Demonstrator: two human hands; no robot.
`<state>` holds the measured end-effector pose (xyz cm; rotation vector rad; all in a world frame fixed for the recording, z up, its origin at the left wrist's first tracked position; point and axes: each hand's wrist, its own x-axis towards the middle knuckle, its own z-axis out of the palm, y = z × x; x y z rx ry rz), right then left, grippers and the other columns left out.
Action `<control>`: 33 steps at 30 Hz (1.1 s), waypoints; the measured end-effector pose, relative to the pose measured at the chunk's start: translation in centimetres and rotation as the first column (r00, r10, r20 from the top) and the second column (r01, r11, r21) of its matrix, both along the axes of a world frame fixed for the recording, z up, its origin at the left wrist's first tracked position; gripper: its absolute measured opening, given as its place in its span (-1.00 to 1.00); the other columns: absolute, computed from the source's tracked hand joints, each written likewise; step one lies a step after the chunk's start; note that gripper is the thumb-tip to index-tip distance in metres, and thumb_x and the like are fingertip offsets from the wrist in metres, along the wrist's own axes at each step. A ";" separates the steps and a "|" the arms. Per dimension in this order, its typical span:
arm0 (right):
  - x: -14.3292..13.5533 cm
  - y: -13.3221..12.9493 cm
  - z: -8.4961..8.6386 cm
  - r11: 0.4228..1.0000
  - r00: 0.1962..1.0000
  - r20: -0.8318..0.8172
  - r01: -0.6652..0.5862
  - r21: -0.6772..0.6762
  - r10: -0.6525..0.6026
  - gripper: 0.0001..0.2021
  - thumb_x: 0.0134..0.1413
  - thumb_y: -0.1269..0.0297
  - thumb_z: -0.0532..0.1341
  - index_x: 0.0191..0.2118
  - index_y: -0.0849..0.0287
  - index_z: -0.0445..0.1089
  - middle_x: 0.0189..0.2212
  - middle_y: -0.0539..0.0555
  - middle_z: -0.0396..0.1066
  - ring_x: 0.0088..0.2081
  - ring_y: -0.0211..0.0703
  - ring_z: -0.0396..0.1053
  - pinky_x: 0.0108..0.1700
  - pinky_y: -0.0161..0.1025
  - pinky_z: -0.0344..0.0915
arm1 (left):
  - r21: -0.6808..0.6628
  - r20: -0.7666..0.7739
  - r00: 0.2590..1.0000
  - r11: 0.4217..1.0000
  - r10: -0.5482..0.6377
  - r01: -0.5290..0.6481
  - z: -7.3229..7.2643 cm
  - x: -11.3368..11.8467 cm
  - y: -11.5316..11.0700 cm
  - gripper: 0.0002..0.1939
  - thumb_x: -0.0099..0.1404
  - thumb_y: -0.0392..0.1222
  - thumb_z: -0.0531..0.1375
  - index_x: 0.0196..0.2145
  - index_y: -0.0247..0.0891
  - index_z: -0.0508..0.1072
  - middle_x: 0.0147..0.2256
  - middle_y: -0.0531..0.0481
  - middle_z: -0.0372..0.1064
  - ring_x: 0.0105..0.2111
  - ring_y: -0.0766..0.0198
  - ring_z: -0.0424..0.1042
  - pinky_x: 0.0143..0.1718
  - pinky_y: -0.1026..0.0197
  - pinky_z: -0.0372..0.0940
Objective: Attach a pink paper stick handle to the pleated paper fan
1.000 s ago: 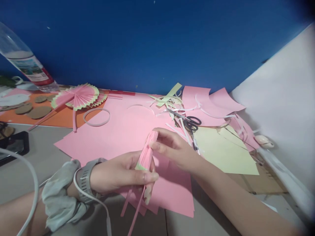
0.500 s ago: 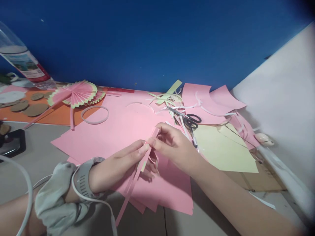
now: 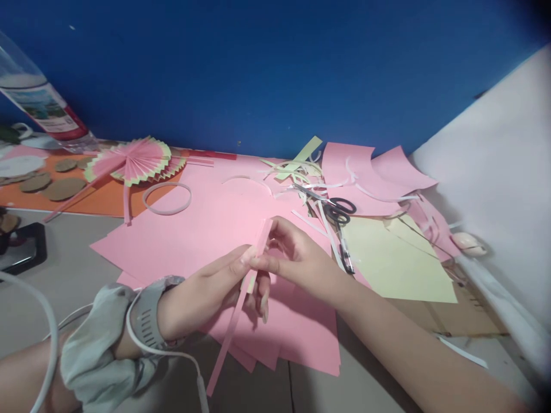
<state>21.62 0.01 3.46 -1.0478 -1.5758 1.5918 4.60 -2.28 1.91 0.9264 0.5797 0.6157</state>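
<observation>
A grey bench [image 3: 60,275] runs under a blue wall [image 3: 267,69], with a white board [image 3: 499,172] leaning at the right. Large pink paper sheets [image 3: 202,229] cover the middle of the bench, overlapping one another, and a pale yellow sheet [image 3: 396,264] lies to their right. An orange sheet [image 3: 99,198] sits at the far left, carrying brown card discs [image 3: 64,187]. A clear bottle [image 3: 38,103] with a red and white label shows tilted at the upper left.

Above the pink sheets, the left hand [image 3: 206,292] and the right hand [image 3: 301,258] meet. Both are closed in a pinch on a folded pink paper strip [image 3: 258,246], which stands tilted between the fingertips, its top leaning up and right; a narrow pink tail [image 3: 226,344] hangs from it down to the left. The left wrist wears a grey watch [image 3: 148,315] and a grey cloth band [image 3: 99,344], and a white cable [image 3: 172,355] crosses it.

A pleated pink and yellow paper fan [image 3: 138,160] lies on the orange sheet, with a white ring [image 3: 167,198] just beside it. Black scissors [image 3: 338,212] rest among paper scraps [image 3: 297,172] behind the right hand. A dark phone [image 3: 21,246] lies at the left edge.
</observation>
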 end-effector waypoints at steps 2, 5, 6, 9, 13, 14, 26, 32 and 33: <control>0.1 0.1 -0.4 0.999 1.000 -0.024 -0.020 -0.037 0.019 -0.73 -0.02 0.13 0.31 -0.28 0.08 0.22 -0.40 -0.07 0.29 -0.37 -0.25 0.36 -0.29 -0.26 0.27 | -0.051 0.026 0.999 0.998 -0.031 0.032 0.3 0.0 0.1 -0.59 0.43 0.00 -0.24 -0.30 -0.31 0.24 -0.42 -0.02 0.26 -0.45 0.26 0.36 -0.35 0.13 0.29; 0.2 0.4 -0.9 1.000 0.998 -0.055 -0.015 0.006 0.015 -0.74 -0.03 0.20 0.33 -0.29 0.09 0.24 -0.35 -0.07 0.28 -0.29 -0.26 0.32 -0.21 -0.28 0.24 | -0.039 0.055 0.993 0.993 -0.109 0.111 0.8 -0.4 0.3 -0.71 0.42 -0.03 -0.13 -0.24 -0.29 0.23 -0.37 0.01 0.24 -0.41 0.30 0.37 -0.34 0.19 0.29; 0.3 0.5 -1.0 0.999 0.998 -0.066 -0.013 0.032 0.015 -0.75 -0.04 0.22 0.34 -0.29 0.10 0.26 -0.33 -0.07 0.27 -0.27 -0.27 0.30 -0.19 -0.29 0.23 | -0.012 0.058 0.988 0.989 -0.147 0.148 0.9 -0.6 0.3 -0.77 0.40 -0.06 -0.06 -0.21 -0.28 0.22 -0.36 0.02 0.24 -0.39 0.31 0.37 -0.33 0.21 0.28; 0.3 0.6 -1.2 0.998 0.995 -0.097 -0.028 0.060 0.034 -0.77 -0.03 0.26 0.33 -0.28 0.12 0.27 -0.34 -0.07 0.25 -0.26 -0.29 0.26 -0.18 -0.31 0.21 | 0.058 0.046 0.974 0.974 -0.223 0.220 1.2 -0.9 0.5 -0.83 0.36 -0.13 0.06 -0.17 -0.27 0.20 -0.34 0.03 0.24 -0.36 0.32 0.38 -0.32 0.25 0.27; 0.3 0.5 -1.3 0.998 0.996 -0.076 -0.033 0.043 0.037 -0.74 -0.03 0.23 0.33 -0.28 0.12 0.25 -0.33 -0.06 0.25 -0.27 -0.27 0.24 -0.20 -0.29 0.20 | 0.078 -0.013 0.977 0.974 -0.212 0.212 1.5 -0.8 0.5 -0.86 0.36 -0.18 0.06 -0.18 -0.27 0.18 -0.38 0.05 0.24 -0.40 0.36 0.35 -0.31 0.25 0.26; 0.3 0.5 -1.3 0.999 0.997 -0.069 -0.034 0.038 0.036 -0.74 -0.03 0.23 0.33 -0.27 0.12 0.24 -0.32 -0.06 0.24 -0.28 -0.27 0.24 -0.21 -0.29 0.20 | 0.078 -0.029 0.977 0.974 -0.212 0.214 1.5 -0.7 0.5 -0.88 0.36 -0.19 0.04 -0.18 -0.27 0.17 -0.39 0.05 0.24 -0.40 0.36 0.35 -0.31 0.24 0.26; 0.1 0.4 -1.2 0.999 0.991 -0.131 -0.036 -0.015 0.034 -0.86 0.06 0.33 0.25 -0.30 0.13 0.24 -0.33 -0.06 0.24 -0.24 -0.28 0.26 -0.14 -0.30 0.19 | 0.094 -0.255 0.963 0.989 -0.085 0.112 1.5 -0.1 0.4 -0.80 0.34 -0.08 0.07 -0.23 -0.26 0.16 -0.48 0.09 0.29 -0.50 0.35 0.36 -0.38 0.21 0.32; 0.7 1.3 -2.1 0.998 0.966 -0.251 -0.067 -0.023 0.059 -0.85 0.03 0.29 0.28 -0.26 0.13 0.32 -0.34 -0.05 0.27 -0.28 -0.29 0.29 -0.18 -0.30 0.24 | 0.093 -0.408 0.913 0.996 0.023 0.016 1.7 -0.2 0.6 -0.70 0.19 -0.14 0.24 -0.21 -0.30 0.24 -0.44 0.02 0.41 -0.49 0.32 0.42 -0.44 0.26 0.32; 0.8 1.4 -2.2 0.996 0.962 -0.265 -0.080 -0.027 0.070 -0.84 0.03 0.28 0.28 -0.27 0.13 0.32 -0.35 -0.05 0.26 -0.29 -0.29 0.28 -0.19 -0.29 0.25 | 0.082 -0.407 0.913 0.996 0.007 0.029 1.7 -0.3 0.6 -0.71 0.17 -0.16 0.25 -0.23 -0.31 0.25 -0.45 0.01 0.42 -0.48 0.31 0.43 -0.42 0.26 0.32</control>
